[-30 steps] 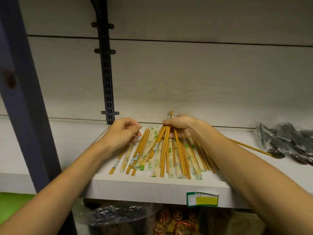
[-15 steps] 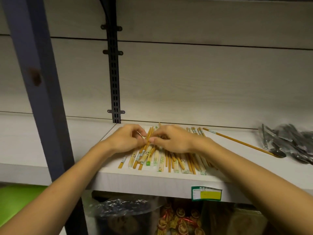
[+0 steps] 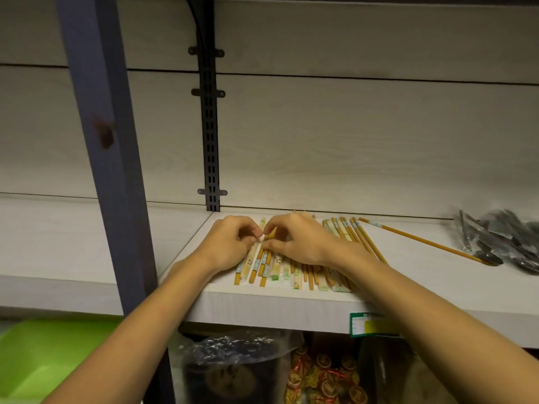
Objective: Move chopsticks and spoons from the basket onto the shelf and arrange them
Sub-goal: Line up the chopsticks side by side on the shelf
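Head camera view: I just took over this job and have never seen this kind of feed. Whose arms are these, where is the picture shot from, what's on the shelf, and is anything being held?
No machine here: a person works bare-handed, filmed by a camera on their head looking forward and down. On the white shelf lies a row of chopsticks, most in paper sleeves. The left hand and right hand meet over the row, fingertips pinching chopsticks near its left end. One loose chopstick lies slanted to the right, reaching toward a pile of wrapped spoons. No basket can be made out.
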Demonstrator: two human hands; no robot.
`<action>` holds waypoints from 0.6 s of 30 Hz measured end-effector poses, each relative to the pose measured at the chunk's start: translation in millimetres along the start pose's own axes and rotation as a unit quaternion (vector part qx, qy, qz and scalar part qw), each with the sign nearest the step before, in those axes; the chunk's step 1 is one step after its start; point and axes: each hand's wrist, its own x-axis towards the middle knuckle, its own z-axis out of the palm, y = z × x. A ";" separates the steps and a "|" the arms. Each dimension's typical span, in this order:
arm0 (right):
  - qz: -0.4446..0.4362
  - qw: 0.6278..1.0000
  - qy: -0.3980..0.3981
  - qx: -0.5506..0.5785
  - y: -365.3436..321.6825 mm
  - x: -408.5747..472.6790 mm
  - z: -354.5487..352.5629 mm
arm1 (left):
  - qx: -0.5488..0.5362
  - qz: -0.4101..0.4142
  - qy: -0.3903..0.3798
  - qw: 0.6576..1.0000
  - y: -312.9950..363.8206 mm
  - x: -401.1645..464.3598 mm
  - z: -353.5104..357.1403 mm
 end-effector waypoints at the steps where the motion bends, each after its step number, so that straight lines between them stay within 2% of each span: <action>1: 0.006 1.000 0.005 0.004 2.2 -0.4 1.2 | -0.006 -0.002 0.026 1.000 -1.6 0.6 0.2; 4: 0.020 0.999 0.005 0.027 4.7 -1.6 1.9 | -0.008 -0.015 0.085 0.996 -5.0 1.8 0.0; 8: 0.037 0.998 -0.059 -0.006 -3.9 6.2 -2.9 | 0.013 -0.081 0.044 0.996 -7.5 -0.5 0.9; 11: 0.029 0.992 -0.114 -0.035 -8.5 11.0 -6.7 | 0.022 -0.106 0.048 0.993 -7.6 -1.1 0.1; 14: 0.012 0.990 -0.127 -0.058 -11.0 7.9 -8.2 | 0.033 -0.094 0.041 0.994 -5.0 -1.2 0.2; 18: 0.003 0.993 -0.118 -0.029 -12.2 -0.8 -9.8 | 0.050 -0.094 0.045 0.993 -3.1 1.2 1.4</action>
